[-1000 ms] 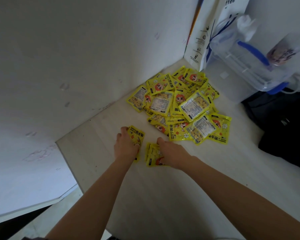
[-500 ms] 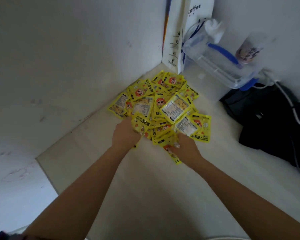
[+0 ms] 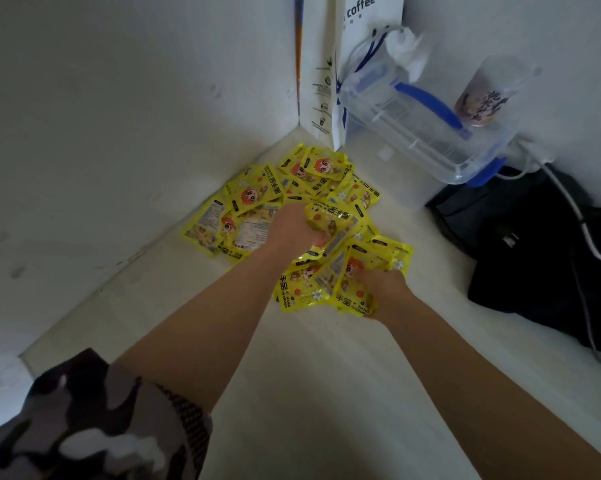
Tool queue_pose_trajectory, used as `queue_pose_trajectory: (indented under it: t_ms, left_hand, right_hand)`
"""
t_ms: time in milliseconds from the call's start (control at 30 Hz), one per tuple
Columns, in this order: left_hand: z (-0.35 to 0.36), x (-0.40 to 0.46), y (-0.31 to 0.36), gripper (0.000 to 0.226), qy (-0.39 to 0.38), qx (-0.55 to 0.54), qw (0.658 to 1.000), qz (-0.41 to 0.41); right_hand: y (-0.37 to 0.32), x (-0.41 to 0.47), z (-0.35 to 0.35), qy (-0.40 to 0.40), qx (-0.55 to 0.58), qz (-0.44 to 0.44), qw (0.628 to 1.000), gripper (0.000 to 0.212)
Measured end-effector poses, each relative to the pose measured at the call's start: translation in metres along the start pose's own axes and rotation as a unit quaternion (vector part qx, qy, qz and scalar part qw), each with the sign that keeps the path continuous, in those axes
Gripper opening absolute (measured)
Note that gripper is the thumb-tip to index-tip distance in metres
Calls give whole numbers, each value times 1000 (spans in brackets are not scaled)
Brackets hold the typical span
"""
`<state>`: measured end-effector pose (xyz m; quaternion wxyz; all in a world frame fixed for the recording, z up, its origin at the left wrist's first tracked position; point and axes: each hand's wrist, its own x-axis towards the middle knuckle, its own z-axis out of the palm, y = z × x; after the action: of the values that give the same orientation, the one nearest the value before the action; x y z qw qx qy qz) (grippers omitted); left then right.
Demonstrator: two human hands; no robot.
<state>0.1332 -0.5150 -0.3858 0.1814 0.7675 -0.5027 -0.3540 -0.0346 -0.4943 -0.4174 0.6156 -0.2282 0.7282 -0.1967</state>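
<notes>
A pile of several yellow hand-warmer packets (image 3: 257, 199) with an orange-haired cartoon face lies on a pale floor in the corner of two white walls. My left hand (image 3: 292, 226) sits in the middle of the pile, its fingers curled around a bunch of packets (image 3: 330, 216). My right hand (image 3: 385, 289) is at the pile's near right edge and grips another bunch of packets (image 3: 347, 292), which hides most of its fingers.
A white paper bag printed "coffee" (image 3: 326, 81) stands in the corner. Beside it sits a clear plastic box with a blue handle (image 3: 420, 129), a printed cup (image 3: 482, 98) on its lid. A black bag (image 3: 541, 254) and a white cable (image 3: 576, 216) lie at right.
Both hands moved forward from two separate packets near the front into the pile and gathered bunches of packets. The view tilted up toward the corner.
</notes>
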Motion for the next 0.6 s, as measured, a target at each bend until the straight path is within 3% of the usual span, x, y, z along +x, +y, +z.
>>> queue_pose_trajectory:
  t_ms: [100, 200, 300, 600]
  left_hand:
    - [3, 12, 5, 28, -9, 3, 1000, -5]
    - [8, 14, 6, 23, -36, 15, 999, 0]
    - [18, 13, 3, 33, -2, 17, 1000, -4]
    - [26, 6, -9, 36, 54, -27, 998, -32]
  right_hand:
    - [-6, 7, 6, -5, -2, 32, 999, 33]
    - [-9, 11, 7, -2, 4, 33, 999, 27]
    - [-9, 15, 7, 1, 15, 11, 1000, 19]
    - [-5, 17, 10, 28, 0, -56, 998, 32]
